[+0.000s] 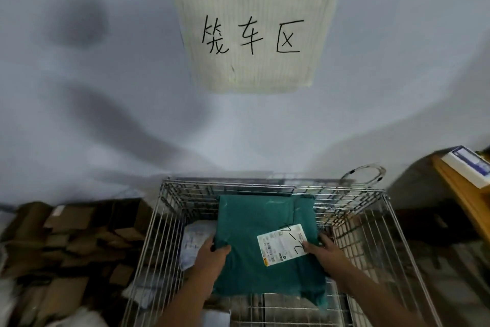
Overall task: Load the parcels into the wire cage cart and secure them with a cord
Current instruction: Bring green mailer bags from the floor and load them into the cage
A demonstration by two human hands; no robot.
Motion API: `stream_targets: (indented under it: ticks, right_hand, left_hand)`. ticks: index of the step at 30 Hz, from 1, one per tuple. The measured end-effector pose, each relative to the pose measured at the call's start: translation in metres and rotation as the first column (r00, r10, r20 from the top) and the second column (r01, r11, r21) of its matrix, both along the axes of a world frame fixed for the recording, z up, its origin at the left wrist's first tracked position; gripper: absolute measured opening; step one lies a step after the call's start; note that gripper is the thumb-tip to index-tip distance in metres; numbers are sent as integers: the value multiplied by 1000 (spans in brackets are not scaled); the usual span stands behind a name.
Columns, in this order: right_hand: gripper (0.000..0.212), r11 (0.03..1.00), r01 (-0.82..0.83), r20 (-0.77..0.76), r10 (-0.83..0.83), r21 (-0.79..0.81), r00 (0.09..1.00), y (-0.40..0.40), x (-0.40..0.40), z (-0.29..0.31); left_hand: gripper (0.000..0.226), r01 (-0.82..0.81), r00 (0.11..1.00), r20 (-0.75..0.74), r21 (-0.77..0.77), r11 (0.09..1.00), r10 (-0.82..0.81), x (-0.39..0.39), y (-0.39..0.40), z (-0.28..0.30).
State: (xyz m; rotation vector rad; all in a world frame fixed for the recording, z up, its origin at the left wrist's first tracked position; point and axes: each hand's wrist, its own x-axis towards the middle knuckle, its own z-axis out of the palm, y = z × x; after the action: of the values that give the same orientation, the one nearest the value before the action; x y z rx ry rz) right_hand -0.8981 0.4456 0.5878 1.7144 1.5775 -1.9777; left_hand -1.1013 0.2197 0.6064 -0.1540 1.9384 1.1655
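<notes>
I see green poly-mailer parcel (262, 242) between my hands, over wire cage cart (275, 185), long axis running away from me. Left hand (212, 253) grips left edge, right hand (322, 253) right edge; both equally near. Next, I judge: lower straight down.

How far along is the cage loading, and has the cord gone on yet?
Partly loaded. A white parcel already lies in the wire cage cart. In hand: the left hand and right hand hold a green parcel over the cage. Left: cardboard boxes piled outside to its left, and no cord across the load; a coiled cord sits at the far right corner.
</notes>
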Motion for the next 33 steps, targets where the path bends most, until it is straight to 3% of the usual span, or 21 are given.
stream_targets:
  ticks: [7, 11, 15, 19, 24, 27, 28, 31, 33]
  right_hand:
    - [54, 1000, -29, 13, 28, 9, 1000, 2, -55, -95]
    - [48, 989, -28, 85, 16, 143, 996, 13, -85, -124]
    - [46, 942, -100, 172, 46, 320, 984, 11, -96, -149]
    - [49, 932, -109, 257, 18, 346, 966, 1, -97, -155]
    - [65, 915, -103, 350, -44, 389, 936, -28, -112, -120]
    - [76, 853, -213, 449, -27, 476, 893, -59, -122, -67]
    - [74, 841, -236, 435, 1, 486, 900, -69, -132, -46]
    - [62, 781, -424, 374, 262, 460, 890, -109, -175, 23]
    - [60, 700, -546, 266, 478, 460, 837, -151, -213, 77]
  left_hand:
    - [42, 46, 999, -22, -33, 998, -46, -56, 11, -89]
    - [39, 192, 974, -110, -70, 979, -199, -74, 28, -129]
    - [32, 190, 951, -223, -125, 974, -214, -78, 32, -164]
    - [33, 196, 948, -221, -163, 967, -230, -72, 33, -170]
    - [45, 264, 940, -168, -190, 946, -296, -73, 21, -143]
    - [35, 225, 947, -194, -173, 959, -257, -95, -12, -91]
    - [42, 243, 926, -244, -197, 950, -288, -110, -26, -66]
    - [64, 252, 806, -436, -360, 898, -401, -158, -82, 12]
    - [64, 191, 783, -487, -403, 895, -387, -180, -139, 65]
